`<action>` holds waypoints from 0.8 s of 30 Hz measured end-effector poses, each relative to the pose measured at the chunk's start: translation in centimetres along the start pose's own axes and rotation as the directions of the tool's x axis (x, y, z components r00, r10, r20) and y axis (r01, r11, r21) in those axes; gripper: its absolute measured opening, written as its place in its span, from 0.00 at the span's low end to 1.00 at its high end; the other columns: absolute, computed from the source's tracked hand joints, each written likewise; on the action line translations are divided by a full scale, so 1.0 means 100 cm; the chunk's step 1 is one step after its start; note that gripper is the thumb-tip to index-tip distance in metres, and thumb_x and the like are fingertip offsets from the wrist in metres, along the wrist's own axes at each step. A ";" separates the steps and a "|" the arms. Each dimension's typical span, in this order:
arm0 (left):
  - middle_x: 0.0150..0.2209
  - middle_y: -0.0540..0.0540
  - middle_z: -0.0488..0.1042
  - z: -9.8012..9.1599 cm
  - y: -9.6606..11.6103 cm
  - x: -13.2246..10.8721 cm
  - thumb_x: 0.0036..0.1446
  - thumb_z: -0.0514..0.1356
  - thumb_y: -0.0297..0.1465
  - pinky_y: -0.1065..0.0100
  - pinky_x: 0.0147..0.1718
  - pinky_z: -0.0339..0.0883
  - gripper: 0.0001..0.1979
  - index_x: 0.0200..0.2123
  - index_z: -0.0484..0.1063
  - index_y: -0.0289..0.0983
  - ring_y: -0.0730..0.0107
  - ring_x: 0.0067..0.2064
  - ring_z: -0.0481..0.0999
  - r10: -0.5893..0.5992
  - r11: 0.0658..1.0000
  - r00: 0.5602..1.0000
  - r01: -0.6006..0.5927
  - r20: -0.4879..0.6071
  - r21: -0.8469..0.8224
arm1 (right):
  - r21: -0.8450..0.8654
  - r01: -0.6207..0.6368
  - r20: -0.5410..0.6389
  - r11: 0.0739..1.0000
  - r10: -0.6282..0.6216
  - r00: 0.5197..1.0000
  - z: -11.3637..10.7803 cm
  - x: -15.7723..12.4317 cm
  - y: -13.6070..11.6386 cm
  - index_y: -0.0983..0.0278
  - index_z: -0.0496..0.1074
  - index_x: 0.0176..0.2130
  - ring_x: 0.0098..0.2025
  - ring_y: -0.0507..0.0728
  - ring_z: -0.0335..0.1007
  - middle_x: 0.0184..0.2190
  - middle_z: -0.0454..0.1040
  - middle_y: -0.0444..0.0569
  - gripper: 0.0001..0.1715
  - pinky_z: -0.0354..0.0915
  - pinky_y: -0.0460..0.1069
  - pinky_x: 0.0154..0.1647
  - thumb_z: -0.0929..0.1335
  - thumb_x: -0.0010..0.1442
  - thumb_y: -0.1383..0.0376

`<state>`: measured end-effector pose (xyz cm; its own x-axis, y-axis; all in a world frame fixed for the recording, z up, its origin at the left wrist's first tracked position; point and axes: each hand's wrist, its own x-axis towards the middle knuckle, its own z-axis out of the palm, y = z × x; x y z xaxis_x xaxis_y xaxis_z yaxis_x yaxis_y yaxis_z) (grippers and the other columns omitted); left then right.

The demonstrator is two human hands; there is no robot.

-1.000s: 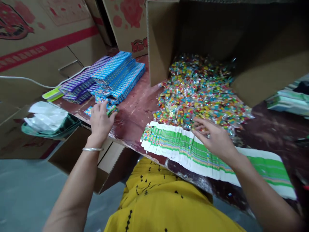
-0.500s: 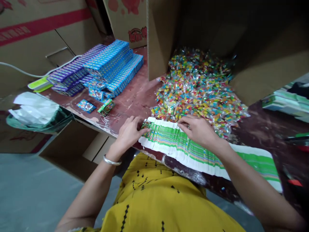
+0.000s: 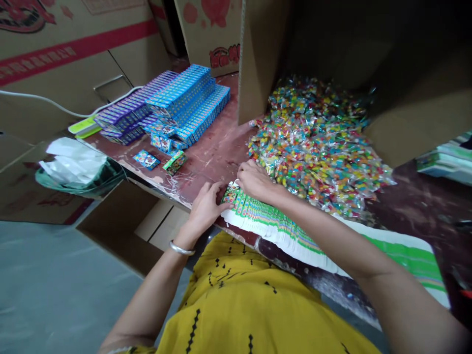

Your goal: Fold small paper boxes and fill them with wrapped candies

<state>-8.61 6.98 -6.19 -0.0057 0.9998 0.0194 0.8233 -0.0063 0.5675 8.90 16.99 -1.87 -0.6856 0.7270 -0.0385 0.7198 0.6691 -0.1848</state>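
Note:
A long row of overlapping flat green-and-white printed cartons (image 3: 280, 221) lies fanned out along the table's front edge. My left hand (image 3: 206, 206) is at the row's left end, thumb and fingers closed about the edges of the end green carton (image 3: 230, 194). Just right of it, my right hand (image 3: 256, 181) reaches across the row with curled fingers at the far edge of the leftmost cartons. What its fingertips hold, if anything, is hidden. Behind the row spreads a heap of small clear packets of colourful candy (image 3: 313, 152), spilling from a tipped cardboard box (image 3: 254, 64).
Blue small boxes (image 3: 184, 108) and purple boxes (image 3: 125, 113) are stacked at the back left. One green box (image 3: 174, 162) and a blue box (image 3: 146, 160) lie nearer. A bag of white material (image 3: 73, 164) hangs beside the table, above an open carton (image 3: 110, 231).
My right hand has moved left along the carton row, from its middle to the left end beside my left hand. My left hand stays at the end carton. The view has shifted slightly.

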 end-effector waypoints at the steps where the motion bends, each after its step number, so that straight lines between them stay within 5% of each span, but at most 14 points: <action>1: 0.45 0.45 0.69 0.000 -0.001 0.000 0.52 0.70 0.40 0.62 0.44 0.70 0.32 0.59 0.68 0.42 0.59 0.46 0.73 0.004 1.000 1.000 -0.004 -0.006 -0.009 | 0.006 -0.004 0.004 1.000 0.004 1.000 0.000 0.001 0.001 0.69 0.80 0.41 0.53 0.66 0.62 0.47 0.75 0.59 0.15 0.58 0.58 0.56 0.65 0.67 0.63; 9: 0.44 0.45 0.69 0.005 -0.003 -0.001 0.50 0.71 0.40 0.62 0.43 0.69 0.32 0.57 0.69 0.42 0.60 0.44 0.73 0.007 0.999 0.999 -0.008 -0.036 -0.044 | 0.107 0.004 0.010 0.994 -0.005 1.000 0.001 0.009 0.006 0.64 0.80 0.40 0.55 0.65 0.63 0.48 0.75 0.57 0.09 0.58 0.57 0.56 0.70 0.62 0.63; 15: 0.40 0.47 0.70 -0.002 0.002 -0.004 0.49 0.72 0.38 0.64 0.40 0.67 0.21 0.45 0.75 0.38 0.64 0.39 0.73 -0.044 0.968 0.993 0.015 -0.110 -0.250 | 0.279 -0.023 -0.037 0.960 0.035 0.999 -0.014 0.010 0.014 0.65 0.76 0.37 0.41 0.56 0.72 0.38 0.79 0.51 0.07 0.63 0.49 0.43 0.67 0.63 0.69; 20: 0.29 0.52 0.68 -0.040 0.015 -0.007 0.60 0.64 0.43 0.72 0.31 0.60 0.16 0.33 0.71 0.35 0.75 0.30 0.67 0.045 0.662 0.993 0.049 0.105 -0.748 | 0.524 0.125 -0.141 0.842 -0.059 0.988 -0.052 -0.020 0.004 0.64 0.74 0.35 0.32 0.51 0.70 0.31 0.77 0.44 0.05 0.62 0.46 0.35 0.68 0.63 0.66; 24: 0.30 0.50 0.72 -0.049 0.033 -0.013 0.53 0.70 0.43 0.71 0.32 0.65 0.18 0.37 0.73 0.35 0.75 0.30 0.71 0.236 0.353 0.898 0.276 0.371 -0.894 | 0.547 0.188 -0.273 0.816 -0.038 0.961 -0.079 -0.056 -0.012 0.64 0.74 0.35 0.32 0.51 0.70 0.31 0.77 0.44 0.05 0.63 0.47 0.35 0.68 0.63 0.67</action>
<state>-8.71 5.55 -0.30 0.3998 0.9037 -0.1535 -0.2185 0.2566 0.9415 12.73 13.30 6.38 -0.6565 0.7156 0.2386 0.3988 0.5978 -0.6954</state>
